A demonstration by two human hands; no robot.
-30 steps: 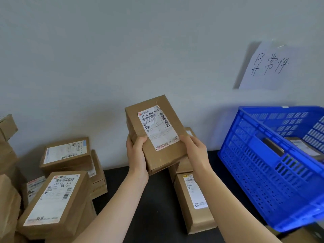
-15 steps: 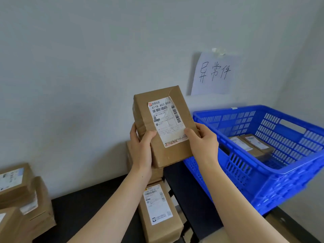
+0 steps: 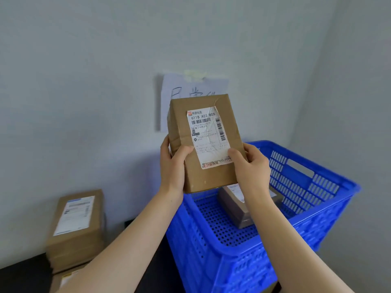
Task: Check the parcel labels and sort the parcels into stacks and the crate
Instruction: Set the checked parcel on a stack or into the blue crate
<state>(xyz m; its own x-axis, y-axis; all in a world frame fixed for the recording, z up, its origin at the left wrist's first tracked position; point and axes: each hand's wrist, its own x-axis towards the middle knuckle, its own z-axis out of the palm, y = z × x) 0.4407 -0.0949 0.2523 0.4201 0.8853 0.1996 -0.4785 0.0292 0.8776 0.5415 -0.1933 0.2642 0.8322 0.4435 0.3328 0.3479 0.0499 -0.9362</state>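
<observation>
The fingers of the left hand [image 3: 172,168] and the right hand [image 3: 252,169] grasped the parcel [image 3: 208,142] by its lower sides, above the left edge of the crate [image 3: 243,269]. A loose grip could drop it onto that edge or onto the second parcel [image 3: 236,206] inside. Half a second earlier it was beside the crate, not over it.

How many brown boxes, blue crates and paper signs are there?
Brown boxes clearly showing: 4 (held parcel, parcel in crate, left parcel, bottom-left parcel); more may hide
Blue crate: 1
Paper sign: 1
Total: 6
</observation>
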